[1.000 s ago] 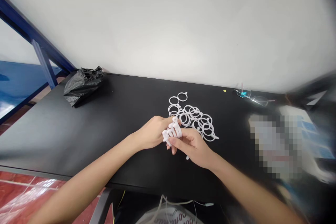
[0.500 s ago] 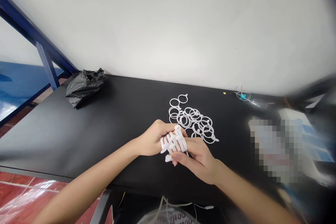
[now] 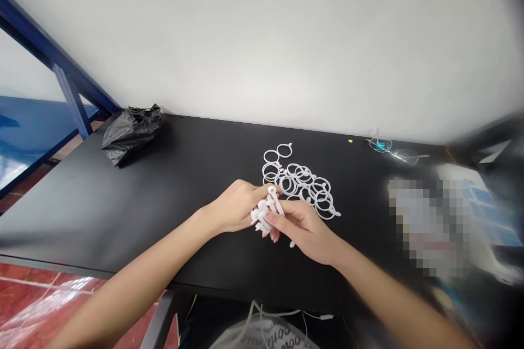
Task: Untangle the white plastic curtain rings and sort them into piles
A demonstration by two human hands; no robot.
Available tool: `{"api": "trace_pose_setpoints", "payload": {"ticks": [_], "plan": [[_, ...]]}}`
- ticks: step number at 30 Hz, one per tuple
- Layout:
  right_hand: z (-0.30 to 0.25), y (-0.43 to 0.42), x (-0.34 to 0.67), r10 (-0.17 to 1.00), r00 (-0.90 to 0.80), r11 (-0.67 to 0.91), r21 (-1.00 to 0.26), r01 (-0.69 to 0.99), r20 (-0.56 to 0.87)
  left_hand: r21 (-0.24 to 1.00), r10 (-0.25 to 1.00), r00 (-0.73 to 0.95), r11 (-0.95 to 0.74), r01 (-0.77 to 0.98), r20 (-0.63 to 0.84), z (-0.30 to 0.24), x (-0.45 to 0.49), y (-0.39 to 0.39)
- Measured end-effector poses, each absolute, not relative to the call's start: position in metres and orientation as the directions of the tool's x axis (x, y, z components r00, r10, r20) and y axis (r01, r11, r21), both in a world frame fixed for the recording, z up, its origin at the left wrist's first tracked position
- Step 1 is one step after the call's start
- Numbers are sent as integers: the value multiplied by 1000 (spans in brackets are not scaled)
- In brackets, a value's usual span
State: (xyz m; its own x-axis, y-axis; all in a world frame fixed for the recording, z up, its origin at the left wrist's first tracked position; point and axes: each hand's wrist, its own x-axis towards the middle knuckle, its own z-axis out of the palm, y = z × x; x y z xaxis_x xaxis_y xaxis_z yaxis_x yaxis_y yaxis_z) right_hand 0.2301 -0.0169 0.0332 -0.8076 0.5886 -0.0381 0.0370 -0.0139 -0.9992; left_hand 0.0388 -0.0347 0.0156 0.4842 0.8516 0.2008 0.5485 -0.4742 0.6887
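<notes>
A bunch of white plastic rings with small round tabs (image 3: pixel 262 215) sits between my two hands, above the front half of the black table. My left hand (image 3: pixel 239 206) has its fingers inside or behind the bunch, and most of them are hidden. From the right, my right hand (image 3: pixel 305 229) pinches the rings between thumb and fingers. One tab pokes out below the right fingers. Just beyond the hands, a loose pile of more white rings (image 3: pixel 323 194) lies flat and overlapping on the table.
A crumpled black plastic bag (image 3: pixel 133 132) rests at the table's back left. Eyeglasses (image 3: pixel 380 144) lie near the wall on the right. A blurred-out item (image 3: pixel 428 229) and a white and blue package (image 3: pixel 483 202) are at the right. The black table (image 3: pixel 196 147) meets the wall behind.
Both hands have risen slightly in the picture. The held rings have turned and bunched together, with their tabs now facing up, and the right fingers have shifted over them.
</notes>
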Motion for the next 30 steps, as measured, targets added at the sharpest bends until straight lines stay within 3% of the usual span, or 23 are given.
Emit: {"api": "trace_pose_setpoints", "payload": {"ticks": [3,8,14,17,23,30], "plan": [[32,-17,231,594,-803,108,-994,29,41,718,848,496,-463,521,187,16,38,-34],[29,-20,234,573,-791,343,-939,-6,214,842,811,546,-434,321,210,18,39,-35],[35,-23,235,538,-791,416,-908,-54,293,893,790,561,-410,187,245,27,43,-36],[36,-20,234,553,-789,369,-928,-54,267,877,808,519,-434,205,279,26,42,-35],[32,-16,232,611,-789,56,-998,-29,57,787,853,454,-458,414,258,18,42,-34],[23,-16,229,690,-723,-111,-992,-52,-39,672,885,399,-449,589,241,20,44,-38]]}}
